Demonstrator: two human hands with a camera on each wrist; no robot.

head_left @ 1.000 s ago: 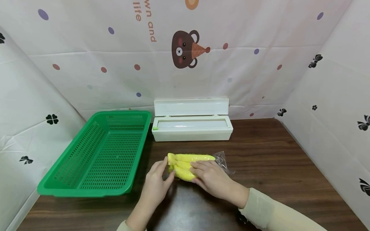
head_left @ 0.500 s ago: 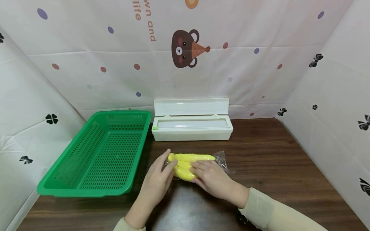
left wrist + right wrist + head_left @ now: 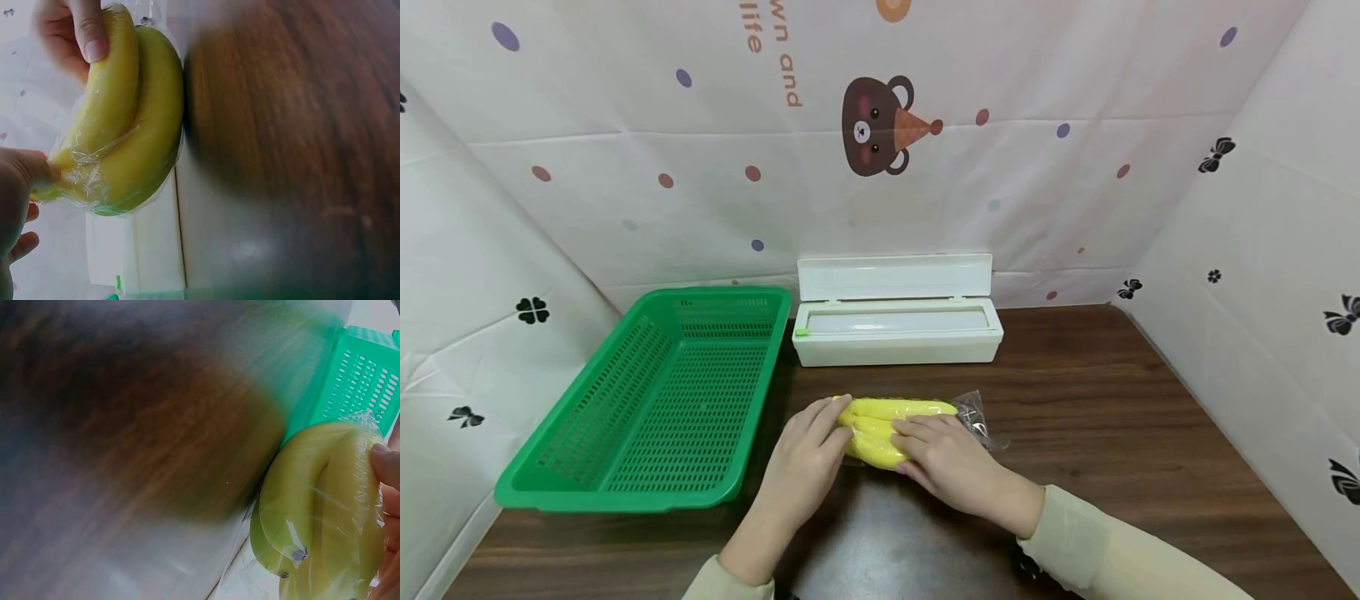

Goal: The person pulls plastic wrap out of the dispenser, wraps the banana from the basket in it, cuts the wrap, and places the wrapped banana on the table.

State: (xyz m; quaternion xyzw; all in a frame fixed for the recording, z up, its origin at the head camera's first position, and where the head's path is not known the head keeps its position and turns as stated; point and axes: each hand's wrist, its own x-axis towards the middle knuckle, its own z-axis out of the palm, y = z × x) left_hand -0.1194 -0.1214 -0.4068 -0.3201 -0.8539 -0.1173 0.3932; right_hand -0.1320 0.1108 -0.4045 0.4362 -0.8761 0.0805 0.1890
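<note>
A bunch of yellow bananas (image 3: 880,429) lies on its side on the table, wrapped in clear plastic film (image 3: 973,417). The film bunches up loosely past the tips at the right and clings in creases around the stem end in the left wrist view. My right hand (image 3: 951,462) holds the bunch from above, thumb along its near side. At the stem end my left hand (image 3: 805,458) presses the film with its fingers, covering most of the stem. In the left wrist view its thumb (image 3: 37,167) touches the wrapped stem while other fingers stand off.
Behind the bananas is a white cling film dispenser (image 3: 898,350) with its lid (image 3: 895,279) raised. A green perforated basket (image 3: 625,500) stands at the left. Printed cloth (image 3: 1037,208) hangs behind the wooden table (image 3: 1112,450).
My left hand lifted slightly from the stem end, then came down over it and now covers more of it. The right hand has stayed on the bananas.
</note>
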